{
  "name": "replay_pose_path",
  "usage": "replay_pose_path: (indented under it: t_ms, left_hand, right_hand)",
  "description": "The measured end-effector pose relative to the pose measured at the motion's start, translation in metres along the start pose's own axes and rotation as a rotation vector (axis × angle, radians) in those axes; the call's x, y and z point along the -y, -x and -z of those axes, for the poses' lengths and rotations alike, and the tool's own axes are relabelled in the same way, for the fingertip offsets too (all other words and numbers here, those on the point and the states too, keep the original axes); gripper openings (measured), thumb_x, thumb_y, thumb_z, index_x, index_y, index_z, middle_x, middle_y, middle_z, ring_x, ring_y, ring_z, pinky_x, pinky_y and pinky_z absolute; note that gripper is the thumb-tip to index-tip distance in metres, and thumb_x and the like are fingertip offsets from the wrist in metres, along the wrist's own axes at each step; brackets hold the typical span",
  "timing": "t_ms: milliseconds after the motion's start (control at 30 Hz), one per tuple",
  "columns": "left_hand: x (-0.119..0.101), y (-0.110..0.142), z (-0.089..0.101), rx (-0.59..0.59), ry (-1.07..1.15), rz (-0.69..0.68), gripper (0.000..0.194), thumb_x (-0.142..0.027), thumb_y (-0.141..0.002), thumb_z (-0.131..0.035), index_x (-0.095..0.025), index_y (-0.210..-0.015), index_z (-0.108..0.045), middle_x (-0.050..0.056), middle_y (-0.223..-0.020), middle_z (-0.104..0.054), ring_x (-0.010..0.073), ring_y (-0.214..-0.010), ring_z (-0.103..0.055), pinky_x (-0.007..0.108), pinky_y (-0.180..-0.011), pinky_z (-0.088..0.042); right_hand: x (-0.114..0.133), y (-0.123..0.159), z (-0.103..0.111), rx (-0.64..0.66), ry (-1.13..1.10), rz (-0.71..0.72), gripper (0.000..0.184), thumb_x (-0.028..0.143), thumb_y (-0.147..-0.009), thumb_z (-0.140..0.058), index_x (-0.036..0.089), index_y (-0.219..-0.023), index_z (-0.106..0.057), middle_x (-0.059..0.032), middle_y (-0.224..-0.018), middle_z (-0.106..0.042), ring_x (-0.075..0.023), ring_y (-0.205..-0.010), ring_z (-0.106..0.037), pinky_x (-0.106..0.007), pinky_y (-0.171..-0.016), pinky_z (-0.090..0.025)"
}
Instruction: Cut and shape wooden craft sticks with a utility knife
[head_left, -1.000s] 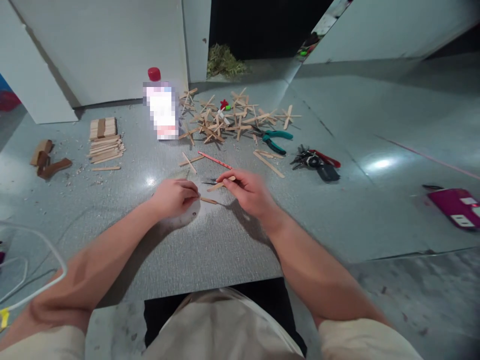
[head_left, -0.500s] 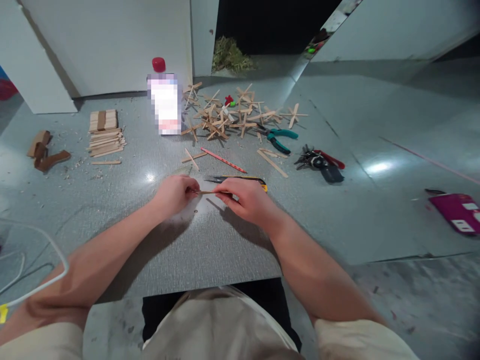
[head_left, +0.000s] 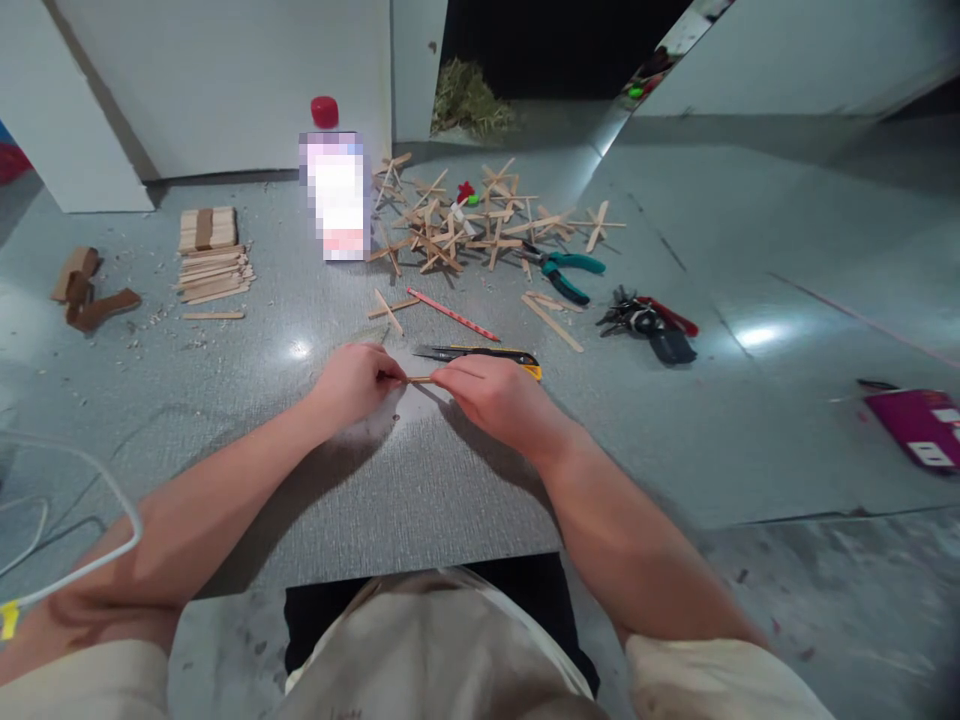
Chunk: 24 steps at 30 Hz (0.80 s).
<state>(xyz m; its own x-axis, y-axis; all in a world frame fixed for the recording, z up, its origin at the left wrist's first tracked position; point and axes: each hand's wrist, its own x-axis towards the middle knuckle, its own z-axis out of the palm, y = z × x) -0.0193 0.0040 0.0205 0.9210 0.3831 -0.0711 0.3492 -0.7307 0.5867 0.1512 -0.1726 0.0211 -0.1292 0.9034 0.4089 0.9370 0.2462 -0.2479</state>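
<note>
Here, mid-frame, your left hand (head_left: 360,382) and right hand (head_left: 496,395) pinch a thin wooden stick (head_left: 420,380), fingers closed. You seem to be positioning it; the next move likely calls for steadiness.

your gray tabletop (head_left: 420,500) carries: stick bundle (head_left: 217,228), crossed sticks (head_left: 442,243), utility knife (head_left: 480,353), red pencil (head_left: 452,314), teal-handled pliers (head_left: 559,265), key bunch (head_left: 643,321), red-capped bottle (head_left: 337,195), brown strips (head_left: 105,312).

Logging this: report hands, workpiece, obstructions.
Left hand, right hand pinched closed. Thin tan wooden stick showing between them. Black-and-yellow utility knife close beyond right hand.
</note>
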Motion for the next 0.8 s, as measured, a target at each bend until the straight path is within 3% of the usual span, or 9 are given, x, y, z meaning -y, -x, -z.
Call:
replay_pose_path:
  t_ms: [433, 800]
  left_hand:
    - [0.003, -0.003, -0.002, -0.002, -0.004, 0.002, 0.018, -0.012, -0.087, -0.071, -0.020, -0.090, -0.085, 0.007, -0.092, -0.080, 0.0210, -0.084, -0.070, 0.033, -0.080, -0.051]
    - [0.006, -0.006, -0.003, 0.013, -0.011, -0.025, 0.020, -0.011, -0.085, -0.069, -0.021, -0.090, -0.085, 0.005, -0.091, -0.082, 0.0208, -0.087, -0.073, 0.033, -0.085, -0.053]
  right_hand:
    - [0.004, 0.000, -0.004, 0.010, 0.039, 0.037, 0.032, 0.007, -0.104, -0.045, 0.015, -0.101, -0.075, -0.0102, -0.099, -0.079, -0.0226, -0.088, -0.072, -0.036, -0.078, -0.057]
    - [0.033, -0.005, -0.019, 0.075, 0.294, -0.031, 0.025, 0.006, -0.100, -0.050, 0.014, -0.092, -0.072, -0.0077, -0.080, -0.069, -0.0209, -0.073, -0.060, -0.035, -0.068, -0.040]
